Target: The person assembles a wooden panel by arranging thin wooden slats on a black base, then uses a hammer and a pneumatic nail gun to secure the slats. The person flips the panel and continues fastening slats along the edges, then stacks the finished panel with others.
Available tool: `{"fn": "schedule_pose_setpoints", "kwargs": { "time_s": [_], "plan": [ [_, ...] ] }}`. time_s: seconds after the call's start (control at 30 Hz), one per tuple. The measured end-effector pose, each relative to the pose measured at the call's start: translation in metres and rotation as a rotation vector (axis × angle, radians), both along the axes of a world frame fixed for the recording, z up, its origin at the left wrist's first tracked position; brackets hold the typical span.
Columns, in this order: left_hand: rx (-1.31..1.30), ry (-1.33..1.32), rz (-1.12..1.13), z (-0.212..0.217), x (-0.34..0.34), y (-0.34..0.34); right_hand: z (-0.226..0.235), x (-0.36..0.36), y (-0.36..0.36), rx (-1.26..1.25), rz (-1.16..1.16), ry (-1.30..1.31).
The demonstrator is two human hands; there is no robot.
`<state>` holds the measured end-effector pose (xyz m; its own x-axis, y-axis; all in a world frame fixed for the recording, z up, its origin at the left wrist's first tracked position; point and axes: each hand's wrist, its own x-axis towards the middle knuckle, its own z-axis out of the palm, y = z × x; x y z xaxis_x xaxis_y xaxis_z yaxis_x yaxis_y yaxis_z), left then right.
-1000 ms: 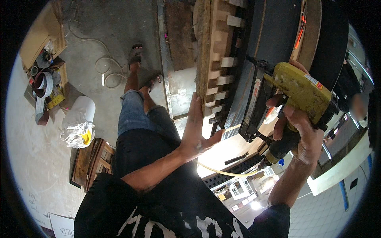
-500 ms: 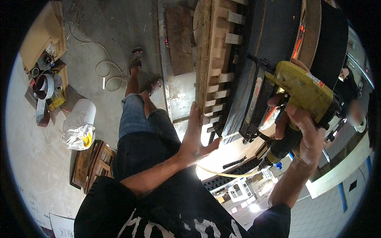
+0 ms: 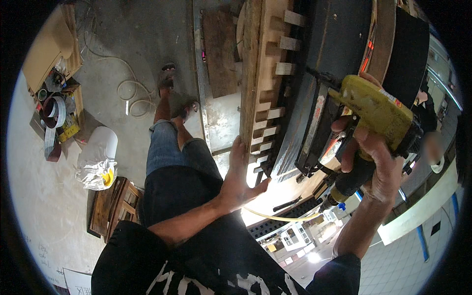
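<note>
Head view: R hand (image 3: 378,164) is wrapped round the black grip of a scuffed yellow nail gun (image 3: 378,110), thumb & fingers closed on it. Gun's yellow body sits above the curled fingers, its long dark magazine (image 3: 310,132) to their L; a thin pale-yellow air hose (image 3: 280,216) runs off L from the grip's lower end. L hand (image 3: 235,189) holds nothing visible: fingers straight & close tog., thumb spread wide to the R. Its fingertips are at the near end of a long, rough brown wooden rail (image 3: 250,73), well apart from the gun; can't tell if they press on it. Short pale wooden blocks (image 3: 290,43) stick out in a row R of the rail.

Hard to see: most of grip is hidden by R fingers, trigger unclear, gun's dark nose blends w/ the black panel (image 3: 339,44) behind. Rail's far end is cut off at top edge; glare washes out the area R of L thumb.
</note>
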<state>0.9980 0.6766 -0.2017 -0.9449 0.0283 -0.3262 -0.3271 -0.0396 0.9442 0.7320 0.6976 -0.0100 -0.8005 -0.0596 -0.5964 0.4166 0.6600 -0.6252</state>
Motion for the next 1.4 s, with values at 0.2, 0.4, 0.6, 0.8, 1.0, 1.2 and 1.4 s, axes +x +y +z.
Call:
{"fn": "schedule_pose_setpoints", "kwargs": {
  "time_s": [0.2, 0.4, 0.6, 0.8, 1.0, 1.2, 1.4],
  "plan": [
    [0.052, -0.071, -0.024, 0.004, -0.005, -0.005, -0.002, -0.011, -0.009, 0.033, 0.037, 0.030],
    [0.034, -0.060, -0.048, 0.004, -0.009, -0.009, 0.005, -0.015, -0.019, 0.136, 0.017, -0.031],
    [0.058, -0.103, -0.061, 0.009, -0.015, -0.015, -0.002, -0.034, -0.019, -0.046, -0.008, 0.000],
    [0.091, -0.145, -0.107, 0.009, -0.017, -0.019, 0.001, -0.043, -0.025, 0.045, 0.002, 0.004],
    [0.039, -0.147, -0.150, 0.011, -0.024, -0.024, 0.000, -0.043, -0.031, 0.072, -0.009, 0.015],
    [0.009, -0.357, -0.011, 0.013, -0.109, -0.124, 0.009, -0.041, -0.005, -0.042, -0.110, 0.018],
    [-0.122, -0.085, 0.233, 0.017, -0.286, -0.138, 0.034, -0.035, 0.004, -0.116, -0.059, 0.116]
  ]
}}
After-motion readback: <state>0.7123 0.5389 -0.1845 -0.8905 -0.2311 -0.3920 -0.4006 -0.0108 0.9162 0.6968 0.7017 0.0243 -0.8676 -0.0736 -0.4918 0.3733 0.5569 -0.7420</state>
